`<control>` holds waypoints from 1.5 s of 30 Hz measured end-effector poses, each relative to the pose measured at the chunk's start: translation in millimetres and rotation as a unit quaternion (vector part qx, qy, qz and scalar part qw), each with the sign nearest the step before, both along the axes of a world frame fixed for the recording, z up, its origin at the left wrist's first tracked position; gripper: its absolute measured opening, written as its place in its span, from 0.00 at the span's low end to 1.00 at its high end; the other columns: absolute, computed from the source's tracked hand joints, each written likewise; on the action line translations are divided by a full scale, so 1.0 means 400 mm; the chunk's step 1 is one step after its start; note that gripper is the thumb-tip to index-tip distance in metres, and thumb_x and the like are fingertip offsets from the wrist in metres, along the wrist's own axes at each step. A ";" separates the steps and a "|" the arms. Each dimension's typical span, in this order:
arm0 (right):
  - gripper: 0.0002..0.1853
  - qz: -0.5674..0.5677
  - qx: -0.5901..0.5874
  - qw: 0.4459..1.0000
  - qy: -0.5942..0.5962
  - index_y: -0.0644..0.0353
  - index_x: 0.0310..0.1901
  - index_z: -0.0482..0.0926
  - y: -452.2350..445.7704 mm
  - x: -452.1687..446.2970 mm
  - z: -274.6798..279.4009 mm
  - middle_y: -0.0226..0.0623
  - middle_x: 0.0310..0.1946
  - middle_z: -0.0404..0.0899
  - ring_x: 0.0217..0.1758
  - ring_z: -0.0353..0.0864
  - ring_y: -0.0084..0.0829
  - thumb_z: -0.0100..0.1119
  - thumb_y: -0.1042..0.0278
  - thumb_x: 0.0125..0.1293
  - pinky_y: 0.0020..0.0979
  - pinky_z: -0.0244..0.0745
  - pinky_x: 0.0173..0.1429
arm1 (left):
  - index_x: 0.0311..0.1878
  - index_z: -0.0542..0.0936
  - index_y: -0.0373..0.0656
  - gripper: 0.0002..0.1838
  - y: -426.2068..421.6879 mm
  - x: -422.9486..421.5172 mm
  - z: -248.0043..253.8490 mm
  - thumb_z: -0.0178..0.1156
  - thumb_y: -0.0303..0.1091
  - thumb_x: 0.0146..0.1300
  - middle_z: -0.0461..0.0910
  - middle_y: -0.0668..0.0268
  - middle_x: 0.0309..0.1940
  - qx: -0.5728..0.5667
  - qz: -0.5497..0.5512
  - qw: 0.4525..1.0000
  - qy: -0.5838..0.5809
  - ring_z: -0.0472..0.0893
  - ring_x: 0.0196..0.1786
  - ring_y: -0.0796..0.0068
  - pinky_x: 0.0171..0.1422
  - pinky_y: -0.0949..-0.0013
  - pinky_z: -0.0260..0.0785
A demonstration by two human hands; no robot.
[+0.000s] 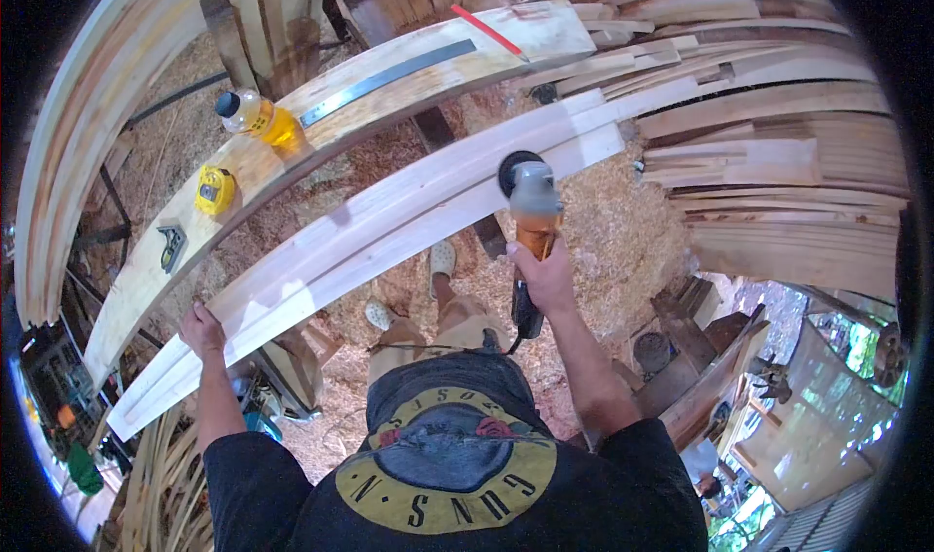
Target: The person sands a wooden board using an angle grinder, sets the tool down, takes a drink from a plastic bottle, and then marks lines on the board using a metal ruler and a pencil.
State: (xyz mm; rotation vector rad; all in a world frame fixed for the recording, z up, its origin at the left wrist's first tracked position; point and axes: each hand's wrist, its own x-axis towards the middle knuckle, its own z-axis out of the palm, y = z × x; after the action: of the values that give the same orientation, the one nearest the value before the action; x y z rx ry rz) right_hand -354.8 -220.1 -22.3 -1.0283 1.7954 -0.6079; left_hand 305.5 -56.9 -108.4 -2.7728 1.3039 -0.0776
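Note:
My right hand (pixel 547 272) is wrapped round the orange and black body of an angle grinder (pixel 535 207). The grinder's dark round disc lies at the far side of its head, over a long pale wooden board (pixel 389 216) with lengthwise grooves; whether it touches the wood I cannot tell. Near the board's left end my left hand (pixel 202 330) grips the near edge, fingers on top. Beyond the board, a thick plank (pixel 375 100) bears a steel ruler (pixel 389 80), a red pencil (pixel 489 33), a bottle of yellow liquid (pixel 261 122), a yellow tape measure (pixel 215 190) and a small dark tool (pixel 170 248).
Stacked wooden strips (pixel 778 163) fill the right side, and long curved boards (pixel 107 95) stand at the left. Wood shavings (pixel 613 226) cover the ground round my feet. Timber pieces (pixel 696 343) lie at the lower right, where part of another person (pixel 702 464) shows farther off.

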 end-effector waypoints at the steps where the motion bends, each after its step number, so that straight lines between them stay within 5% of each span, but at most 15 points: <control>1: 0.32 -0.015 -0.006 1.000 -0.008 0.70 0.57 0.77 0.004 -0.007 -0.008 0.53 0.45 0.88 0.49 0.91 0.44 0.75 0.51 0.63 0.41 0.84 0.53 | 0.49 0.86 0.41 0.26 0.001 0.001 -0.003 0.44 0.50 0.80 0.86 0.49 0.48 -0.006 -0.003 1.000 0.001 0.79 0.58 0.45 0.69 0.43 0.63; 3: 0.32 -0.044 -0.019 0.999 -0.025 0.70 0.57 0.77 0.008 -0.011 -0.004 0.53 0.45 0.88 0.50 0.90 0.44 0.74 0.51 0.63 0.41 0.84 0.53 | 0.48 0.86 0.41 0.25 0.002 0.001 -0.006 0.44 0.50 0.80 0.86 0.48 0.47 -0.017 -0.002 1.000 0.001 0.79 0.57 0.45 0.69 0.43 0.63; 6: 0.29 0.052 -0.043 0.997 -0.026 0.68 0.58 0.76 0.026 0.012 0.032 0.40 0.42 0.86 0.41 0.87 0.30 0.75 0.59 0.63 0.35 0.84 0.47 | 0.48 0.86 0.40 0.25 0.002 0.003 -0.001 0.45 0.50 0.79 0.85 0.48 0.47 -0.017 -0.005 1.000 -0.004 0.79 0.57 0.45 0.68 0.43 0.64; 12: 0.37 0.184 -0.033 0.982 0.012 0.68 0.59 0.76 0.063 0.100 0.035 0.55 0.45 0.88 0.50 0.90 0.49 0.76 0.46 0.59 0.46 0.84 0.55 | 0.48 0.86 0.39 0.25 0.008 0.022 -0.021 0.45 0.49 0.79 0.86 0.46 0.46 -0.028 -0.008 1.000 0.006 0.80 0.53 0.41 0.65 0.41 0.66; 21: 0.32 0.066 -0.007 0.997 0.031 0.70 0.55 0.77 -0.003 -0.007 0.034 0.52 0.40 0.88 0.44 0.91 0.46 0.75 0.50 0.61 0.43 0.84 0.49 | 0.50 0.87 0.38 0.25 0.009 0.015 -0.009 0.46 0.49 0.79 0.86 0.44 0.47 -0.026 -0.019 0.999 -0.003 0.81 0.53 0.40 0.65 0.40 0.66; 25: 0.27 0.016 -0.043 0.999 -0.016 0.67 0.56 0.78 0.002 -0.061 -0.006 0.36 0.37 0.85 0.36 0.85 0.27 0.73 0.55 0.64 0.33 0.81 0.40 | 0.49 0.87 0.39 0.25 0.019 0.025 -0.022 0.46 0.48 0.79 0.86 0.44 0.45 -0.041 -0.041 0.998 -0.028 0.80 0.53 0.39 0.63 0.41 0.67; 32: 0.29 0.051 -0.081 0.994 -0.046 0.68 0.59 0.76 0.023 -0.054 -0.006 0.36 0.40 0.83 0.39 0.84 0.26 0.74 0.57 0.63 0.32 0.83 0.44 | 0.50 0.87 0.37 0.25 0.024 0.043 -0.033 0.45 0.45 0.79 0.85 0.44 0.45 -0.026 -0.056 0.998 -0.002 0.80 0.52 0.38 0.61 0.42 0.69; 38: 0.30 -0.036 0.021 0.991 -0.128 0.67 0.60 0.73 -0.047 -0.115 -0.015 0.34 0.39 0.83 0.40 0.83 0.22 0.74 0.58 0.64 0.28 0.81 0.44 | 0.49 0.88 0.35 0.28 0.011 0.026 0.006 0.44 0.47 0.79 0.85 0.40 0.48 0.002 -0.045 0.999 0.010 0.80 0.53 0.37 0.62 0.42 0.69; 41: 0.31 -0.060 -0.033 0.994 -0.080 0.69 0.56 0.77 -0.088 -0.131 0.019 0.44 0.41 0.87 0.42 0.88 0.31 0.74 0.51 0.62 0.36 0.83 0.46 | 0.49 0.87 0.34 0.28 0.008 0.023 0.006 0.44 0.48 0.79 0.85 0.40 0.48 0.004 -0.008 1.000 0.026 0.80 0.53 0.37 0.62 0.41 0.69; 45: 0.29 -0.072 -0.078 0.991 -0.077 0.68 0.55 0.78 -0.115 -0.180 -0.060 0.41 0.39 0.86 0.39 0.87 0.31 0.72 0.52 0.63 0.35 0.83 0.44 | 0.50 0.87 0.35 0.27 0.011 0.041 -0.006 0.44 0.48 0.79 0.85 0.40 0.48 0.018 -0.017 1.000 0.015 0.80 0.53 0.36 0.62 0.41 0.68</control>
State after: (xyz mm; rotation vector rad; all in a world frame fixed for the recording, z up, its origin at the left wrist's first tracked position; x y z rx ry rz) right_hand -426.9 -266.1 -46.3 -0.9334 1.7166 -0.9050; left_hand 322.0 -52.6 -111.0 -2.7323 1.3469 -0.0134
